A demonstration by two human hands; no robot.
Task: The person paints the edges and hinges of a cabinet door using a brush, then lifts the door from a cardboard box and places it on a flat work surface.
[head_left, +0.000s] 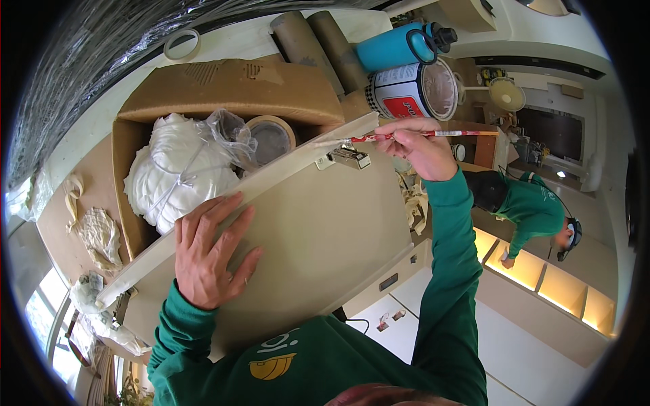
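The work in hand looks like painting the top edge of a beige cabinet door panel (pixel 318 230), and the brushing stroke itself seems to be the current step. The left hand (pixel 211 254) lies flat and open on the panel's broad face, fingers spread, pressing it steady; it grips nothing. The right hand (pixel 423 149) is closed in a pinch around a thin paintbrush (pixel 406 135) with a red patterned handle, held nearly level, its bristle end touching the panel's upper edge just above a metal hinge (pixel 349 158) fixed to the face. The panel stands tilted in front of the person, its upper edge resting across an open cardboard box (pixel 230 88) that holds a white tied bundle (pixel 179 169), crumpled clear plastic (pixel 230 132) and a roll of tape (pixel 269 139). Behind the brush hand an open paint can (pixel 413 88) lies with its mouth toward the camera, a blue bottle (pixel 399 44) just beyond it and 2 cardboard tubes (pixel 318 44) beside that. Another person in a green top (pixel 531 210) bends over lit shelving well apart to the right. As a judgement, the next move calls for a slow, even draw of the bristles along the narrow edge, keeping paint off the hinge, while the flat hand holds the panel from sliding on the box; a reload at the can may be needed when the bristles run dry.
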